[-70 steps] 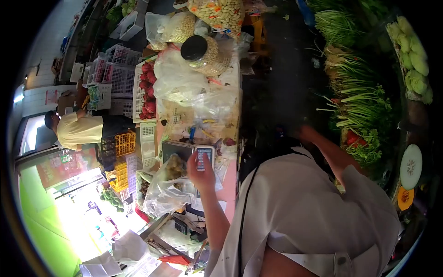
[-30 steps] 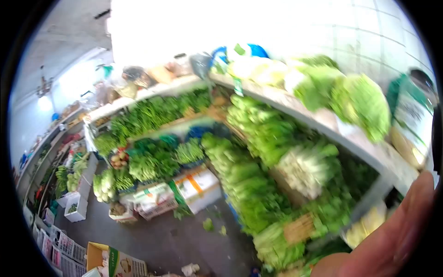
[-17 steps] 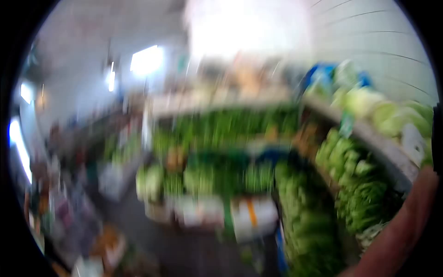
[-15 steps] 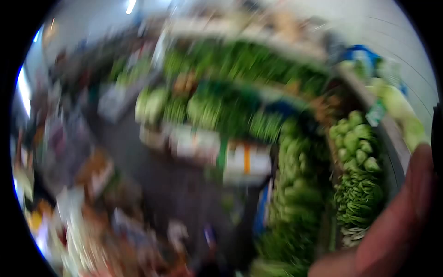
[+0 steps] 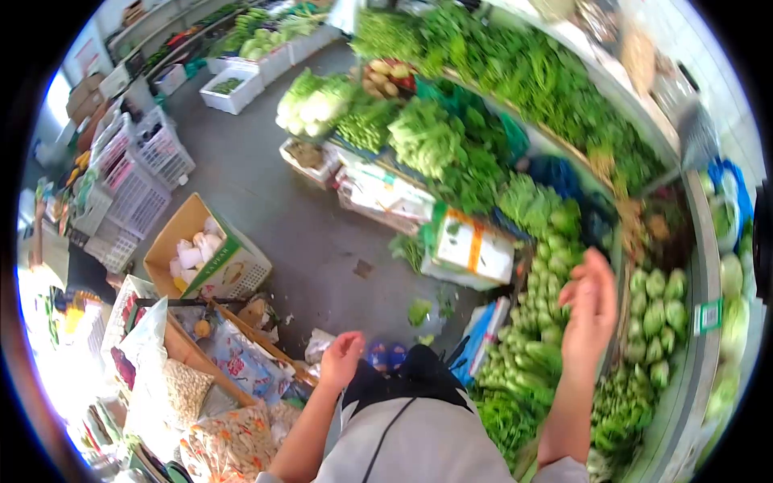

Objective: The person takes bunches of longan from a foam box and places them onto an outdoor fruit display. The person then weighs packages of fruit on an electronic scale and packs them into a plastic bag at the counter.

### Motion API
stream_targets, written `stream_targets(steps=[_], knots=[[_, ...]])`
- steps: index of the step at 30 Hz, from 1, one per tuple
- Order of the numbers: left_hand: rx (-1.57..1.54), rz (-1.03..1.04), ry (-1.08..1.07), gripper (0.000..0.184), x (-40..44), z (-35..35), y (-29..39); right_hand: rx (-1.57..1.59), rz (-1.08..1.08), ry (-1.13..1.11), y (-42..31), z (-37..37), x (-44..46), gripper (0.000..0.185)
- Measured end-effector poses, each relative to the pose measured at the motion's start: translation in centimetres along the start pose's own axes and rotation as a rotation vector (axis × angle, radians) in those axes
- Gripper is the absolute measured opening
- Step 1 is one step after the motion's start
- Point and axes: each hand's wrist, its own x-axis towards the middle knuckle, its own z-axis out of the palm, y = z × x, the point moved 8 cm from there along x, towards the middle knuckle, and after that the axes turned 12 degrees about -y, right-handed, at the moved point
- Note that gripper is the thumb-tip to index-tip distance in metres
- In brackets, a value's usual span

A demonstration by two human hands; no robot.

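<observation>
My right hand [image 5: 592, 298] hangs over the leafy greens on the right, its fingers loosely bent and apart, with nothing in them. Beneath and beside it lie small green bok choy [image 5: 535, 298]. To its right is a pile of pale green, bulb-shaped vegetables [image 5: 656, 310]. My left hand [image 5: 342, 358] is low in front of my body, over the aisle floor, fingers curled together and no object showing in them. Nearest to it are a crumpled white bag [image 5: 320, 344] and a blue floral bag [image 5: 245, 362].
Boxes with an orange strap [image 5: 475, 248] support the vegetable stand. Across the grey floor [image 5: 258, 161] sit a carton of pale wrapped items [image 5: 233, 262] and white crates [image 5: 133, 189]. Bagged goods [image 5: 229, 443] lie at lower left. A person's arm [image 5: 37, 233] shows at far left.
The view has swung and tilted down, from blurred to sharp. My right hand has moved from the lower right edge to over the greens. My left hand and body now show.
</observation>
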Motion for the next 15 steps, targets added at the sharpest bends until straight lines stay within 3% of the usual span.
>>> stream_targets(steps=[4,6,9,10,12,13,14,15], knots=[[0.160,-0.023,0.137,0.023,0.8,-5.0,-4.6,0.220,0.365,-0.099,11.7,4.7,1.8,0.026],[0.271,-0.211,0.193,0.032,-0.4,-6.9,-5.6,0.254,0.336,-0.211,15.5,8.0,3.8,0.025],[0.325,-0.281,0.309,0.032,-3.1,-8.9,-6.1,0.263,0.343,-0.357,19.4,14.0,6.0,0.025],[0.339,-0.284,0.358,0.031,-4.0,-9.6,-7.3,0.266,0.359,-0.398,20.5,16.0,6.4,0.025],[0.370,-0.484,0.328,0.039,-5.4,-11.0,-11.6,0.277,0.401,-0.484,22.0,19.5,6.7,0.025],[0.421,-0.455,0.343,0.040,-6.1,-11.2,-12.3,0.252,0.384,-0.567,22.9,20.6,6.7,0.025],[0.623,-0.392,0.364,0.039,-6.4,-11.6,-18.1,0.208,0.366,-0.644,23.8,21.5,6.8,0.026],[0.555,-0.441,0.354,0.039,-6.3,-11.7,-17.6,0.070,0.308,-0.702,24.6,22.1,7.4,0.026]])
